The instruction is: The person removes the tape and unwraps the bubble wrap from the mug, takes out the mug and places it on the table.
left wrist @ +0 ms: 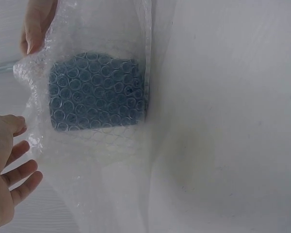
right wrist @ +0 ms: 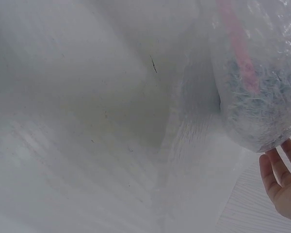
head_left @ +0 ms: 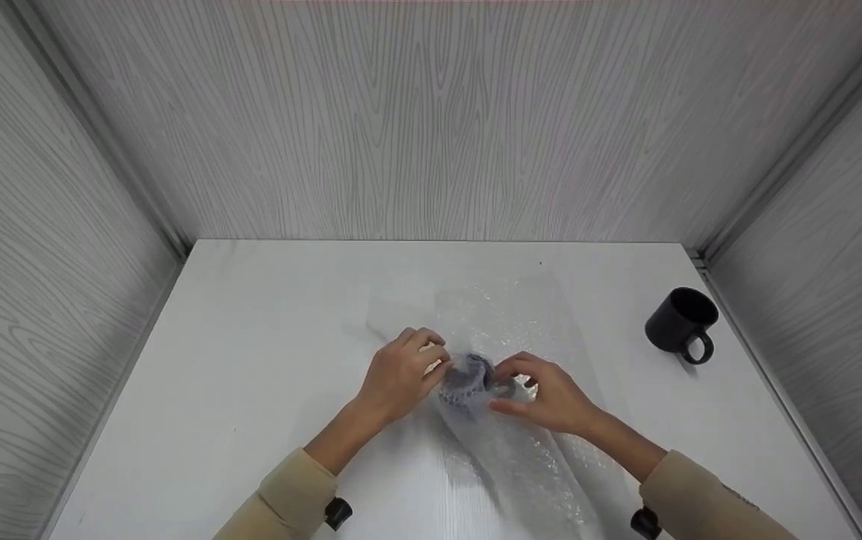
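A sheet of bubble wrap (head_left: 521, 450) is folded over a dark blue, cup-shaped thing (left wrist: 94, 92), whose round rim shows through the plastic in the head view. My left hand (head_left: 404, 375) pinches the wrap at the left of the rim, the other fingers loosely bent. On the right side, my right hand (head_left: 543, 394) grips the wrap with thumb and forefinger on either side of a bulge. The right wrist view shows this hand's other fingers (right wrist: 279, 170) against the rounded end of the bundle, where a pink strip (right wrist: 240, 48) runs along the plastic.
A black mug (head_left: 680, 322) stands at the right of the white table (head_left: 265, 337), its handle towards me. More bubble wrap spreads behind the hands and down to the front edge. Grey wood-grain panels (head_left: 431, 120) enclose the back and both sides.
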`<state>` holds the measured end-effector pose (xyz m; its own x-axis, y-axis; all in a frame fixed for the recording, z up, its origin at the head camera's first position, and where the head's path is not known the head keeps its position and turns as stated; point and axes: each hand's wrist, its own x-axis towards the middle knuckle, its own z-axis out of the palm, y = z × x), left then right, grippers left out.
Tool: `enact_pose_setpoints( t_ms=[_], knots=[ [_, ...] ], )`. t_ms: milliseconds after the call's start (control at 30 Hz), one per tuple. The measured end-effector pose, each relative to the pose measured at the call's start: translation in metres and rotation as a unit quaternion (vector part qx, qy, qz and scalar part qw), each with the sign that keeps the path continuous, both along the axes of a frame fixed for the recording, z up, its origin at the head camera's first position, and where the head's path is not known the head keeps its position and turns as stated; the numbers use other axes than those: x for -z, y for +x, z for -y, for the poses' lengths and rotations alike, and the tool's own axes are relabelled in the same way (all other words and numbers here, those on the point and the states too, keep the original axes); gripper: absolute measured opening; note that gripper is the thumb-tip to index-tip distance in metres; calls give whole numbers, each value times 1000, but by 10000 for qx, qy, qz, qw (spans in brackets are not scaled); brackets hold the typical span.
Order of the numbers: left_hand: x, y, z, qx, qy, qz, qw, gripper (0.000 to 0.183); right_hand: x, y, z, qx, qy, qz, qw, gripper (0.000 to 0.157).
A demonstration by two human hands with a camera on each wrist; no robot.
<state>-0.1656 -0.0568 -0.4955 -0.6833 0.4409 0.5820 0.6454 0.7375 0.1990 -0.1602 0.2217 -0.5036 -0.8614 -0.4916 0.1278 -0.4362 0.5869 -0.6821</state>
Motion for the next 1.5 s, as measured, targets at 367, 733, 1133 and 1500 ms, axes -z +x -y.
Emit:
enact_pose_setpoints(
  t_ms=[367, 733, 1133, 1500],
  knots=[
    [-6, 4, 8, -22, 36, 17, 10000, 6, 1, -1, -1, -42, -21, -121, 9999, 33],
    [-10, 11, 19, -31, 12, -120, 9999, 7, 6, -1, -2, -61, 21, -270, 9996, 32],
    [-8, 19, 32, -76, -91, -165, 9998, 10, 8, -1, -1, -134, 3, -480, 9988, 33],
    [0, 26, 45, -109, -19, 93, 9999, 14, 7, -3, -1, -124, -40, -545, 9984, 33]
  ],
)
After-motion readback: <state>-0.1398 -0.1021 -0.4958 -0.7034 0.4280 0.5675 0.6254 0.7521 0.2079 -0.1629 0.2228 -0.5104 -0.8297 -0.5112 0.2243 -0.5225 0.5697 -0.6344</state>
